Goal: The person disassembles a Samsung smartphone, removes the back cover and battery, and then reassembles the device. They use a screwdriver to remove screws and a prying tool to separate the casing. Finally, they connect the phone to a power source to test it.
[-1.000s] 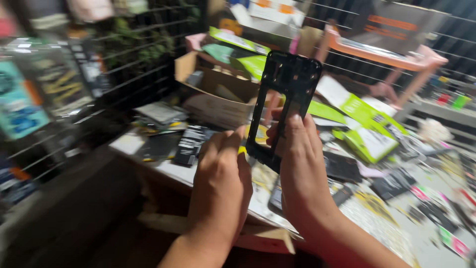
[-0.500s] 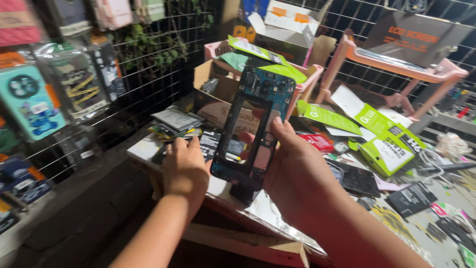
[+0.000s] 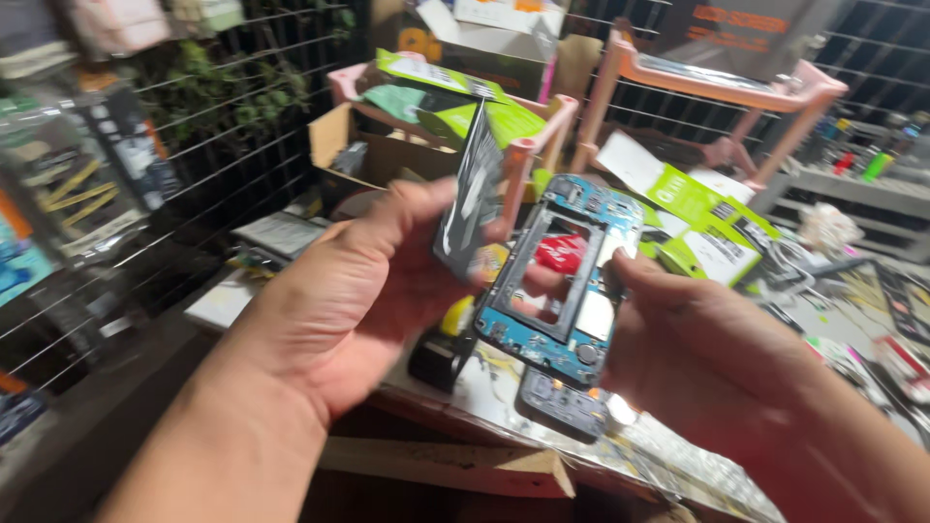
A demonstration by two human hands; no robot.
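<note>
My right hand (image 3: 717,358) grips a blue-green phone frame (image 3: 562,281) with a large rectangular opening, held upright over the cluttered workbench. My left hand (image 3: 358,291) holds a thin dark panel (image 3: 470,199) edge-on between thumb and fingers, just left of the frame. The two parts are apart, a small gap between them. A dark phone part (image 3: 562,407) lies on the bench below the frame.
Green and white boxes (image 3: 697,213) are scattered on the bench. A pink rack (image 3: 736,87) and an open cardboard box (image 3: 358,155) stand behind. A wire grid wall (image 3: 145,194) with hanging packets runs along the left. Small parts litter the right side.
My left hand came up from the bench holding the dark panel. The frame in my right hand has turned, now showing its blue-green side, and the view has moved closer.
</note>
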